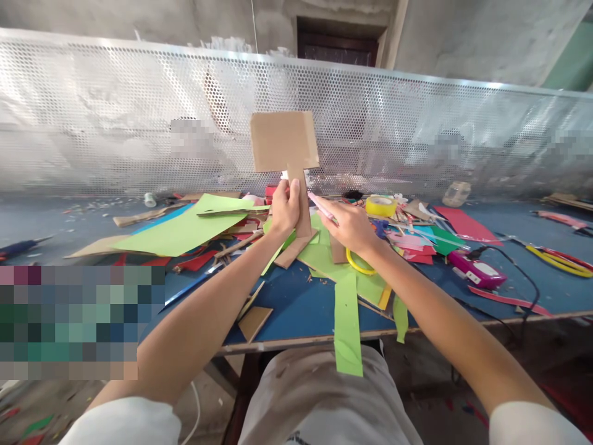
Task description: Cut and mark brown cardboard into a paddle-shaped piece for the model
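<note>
A cardboard sign shape [283, 142], a flat rectangle on a narrow post with a base piece, stands upright above the table. Around its post, just below the rectangle, my left hand [286, 207] is closed. My right hand [349, 222] grips a slim pink pen-like tool [323, 206], its tip pointing left at the post with a small gap between them. Whether it is a pen or a cutter I cannot make out. Green paper pieces [370, 285] lie beneath both hands, and a green strip [347, 324] hangs over the front edge.
The blue table [296, 303] is strewn with paper and cardboard scraps. To the right lie yellow tape [380, 206], a purple device [477, 270] with a cable, and yellow-red scissors [558, 258]. A perforated metal panel [139, 117] runs along the back.
</note>
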Tool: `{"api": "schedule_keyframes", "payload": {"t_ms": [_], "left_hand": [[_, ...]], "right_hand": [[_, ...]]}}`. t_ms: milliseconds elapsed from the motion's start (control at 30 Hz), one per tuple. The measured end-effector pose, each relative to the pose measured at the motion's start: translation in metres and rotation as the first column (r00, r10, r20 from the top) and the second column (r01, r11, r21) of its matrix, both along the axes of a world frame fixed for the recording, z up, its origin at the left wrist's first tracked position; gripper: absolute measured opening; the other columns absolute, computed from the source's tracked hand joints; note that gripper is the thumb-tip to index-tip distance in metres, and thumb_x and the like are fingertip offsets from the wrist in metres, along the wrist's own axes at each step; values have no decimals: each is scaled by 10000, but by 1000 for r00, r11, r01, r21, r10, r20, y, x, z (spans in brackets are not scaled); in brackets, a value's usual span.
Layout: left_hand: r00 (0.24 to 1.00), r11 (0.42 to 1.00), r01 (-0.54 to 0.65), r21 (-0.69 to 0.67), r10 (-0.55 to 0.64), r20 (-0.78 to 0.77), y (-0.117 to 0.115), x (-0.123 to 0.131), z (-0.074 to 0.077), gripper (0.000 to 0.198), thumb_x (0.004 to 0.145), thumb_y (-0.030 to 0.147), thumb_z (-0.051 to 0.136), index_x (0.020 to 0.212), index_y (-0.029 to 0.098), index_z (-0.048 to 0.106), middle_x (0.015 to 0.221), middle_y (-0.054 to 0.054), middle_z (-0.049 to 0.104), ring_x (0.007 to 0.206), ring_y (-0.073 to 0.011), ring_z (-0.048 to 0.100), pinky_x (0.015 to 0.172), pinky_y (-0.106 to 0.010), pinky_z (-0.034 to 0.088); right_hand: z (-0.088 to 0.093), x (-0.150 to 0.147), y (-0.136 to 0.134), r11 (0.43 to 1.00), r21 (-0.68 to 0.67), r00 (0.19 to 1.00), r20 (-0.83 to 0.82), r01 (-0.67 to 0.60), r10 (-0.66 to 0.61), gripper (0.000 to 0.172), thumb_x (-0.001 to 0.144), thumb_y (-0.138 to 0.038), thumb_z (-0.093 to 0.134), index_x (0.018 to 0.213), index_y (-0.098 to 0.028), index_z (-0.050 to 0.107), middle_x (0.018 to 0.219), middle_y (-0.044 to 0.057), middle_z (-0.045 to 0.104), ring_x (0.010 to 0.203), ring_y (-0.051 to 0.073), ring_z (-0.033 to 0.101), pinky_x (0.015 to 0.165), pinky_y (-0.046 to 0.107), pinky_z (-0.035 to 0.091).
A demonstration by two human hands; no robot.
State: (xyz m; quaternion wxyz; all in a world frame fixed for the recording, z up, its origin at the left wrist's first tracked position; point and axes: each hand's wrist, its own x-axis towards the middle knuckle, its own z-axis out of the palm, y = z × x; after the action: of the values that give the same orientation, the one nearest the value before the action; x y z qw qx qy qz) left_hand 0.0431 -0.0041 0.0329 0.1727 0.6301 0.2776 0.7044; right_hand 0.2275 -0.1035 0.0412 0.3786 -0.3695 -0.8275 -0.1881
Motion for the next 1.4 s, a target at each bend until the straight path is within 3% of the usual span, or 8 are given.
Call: {"api": "schedule_keyframes", "payload": {"t_ms": [167, 333, 500, 600, 733, 933, 1233, 1400], "left_hand": [[1000, 1000, 8, -6, -8, 15, -1, 0, 1, 448, 1065, 583, 570, 786, 243, 480, 689, 15, 498, 635, -142, 456, 591, -312, 375], [997, 999, -25, -29, 27, 71, 3, -4, 2, 464, 1067, 536, 590, 743, 245, 430, 677, 20, 459, 631, -142, 449, 594, -310, 389], [994, 998, -33, -59, 39, 98, 12, -11, 0, 517, 1047, 586, 620, 725, 248, 397, 654, 32, 398, 598, -140, 392, 583, -319, 371], [991, 998, -51, -41, 56, 124, 16, -15, 1, 569, 1025, 658, 625, 717, 250, 375, 660, 34, 367, 605, -142, 380, 587, -323, 369], [990, 998, -52, -22, 54, 132, 16, -16, 3, 602, 1007, 723, 608, 722, 250, 370, 669, 33, 362, 615, -147, 385, 587, -327, 370], [992, 999, -41, -25, 44, 116, 15, -11, 3, 565, 1030, 664, 602, 713, 252, 381, 662, 17, 422, 623, -151, 432, 606, -331, 419], [992, 998, -64, -14, 65, 107, 16, -10, 3, 589, 1008, 723, 586, 717, 254, 379, 655, 13, 429, 628, -153, 433, 601, -327, 416], [992, 997, -67, -31, 70, 106, 16, -10, 4, 556, 1034, 673, 578, 721, 253, 392, 672, 10, 453, 642, -153, 452, 618, -324, 436]], "right_hand": [[-2, 1, -1, 999, -18, 997, 63, -34, 35, 590, 1118, -213, 495, 1703, -285, 468, 1327, 60, 804, 1103, 226, 778, 985, 387, 623], [-1, 0, -4, 997, -61, 988, 142, -51, 59, 506, 1090, -266, 520, 1582, -221, 628, 1298, 82, 816, 1070, 216, 765, 935, 365, 590], [4, -2, -12, 974, -191, 939, 295, -125, 178, 308, 998, -254, 565, 1146, -216, 832, 955, 31, 842, 789, 176, 709, 718, 320, 479], [5, -1, -15, 943, -265, 903, 323, -201, 284, 256, 971, -250, 575, 920, -233, 825, 813, -7, 801, 701, 149, 663, 687, 306, 441], [7, 5, -13, 953, -182, 949, 161, -241, 271, 326, 1030, -323, 545, 1116, -226, 844, 966, 28, 840, 796, 161, 717, 768, 311, 520], [5, 12, -8, 991, -95, 991, 84, -95, 103, 433, 1088, -364, 514, 1435, -262, 751, 1324, 41, 814, 1104, 209, 789, 966, 357, 603], [2, 8, -6, 995, -80, 988, 140, -54, 65, 466, 1079, -299, 546, 1520, -297, 696, 1332, 30, 812, 1168, 221, 781, 1016, 383, 619], [2, 10, -5, 995, -74, 970, 230, -66, 81, 492, 1079, -305, 504, 1532, -245, 686, 1247, 45, 837, 1053, 210, 789, 884, 352, 608]]}}
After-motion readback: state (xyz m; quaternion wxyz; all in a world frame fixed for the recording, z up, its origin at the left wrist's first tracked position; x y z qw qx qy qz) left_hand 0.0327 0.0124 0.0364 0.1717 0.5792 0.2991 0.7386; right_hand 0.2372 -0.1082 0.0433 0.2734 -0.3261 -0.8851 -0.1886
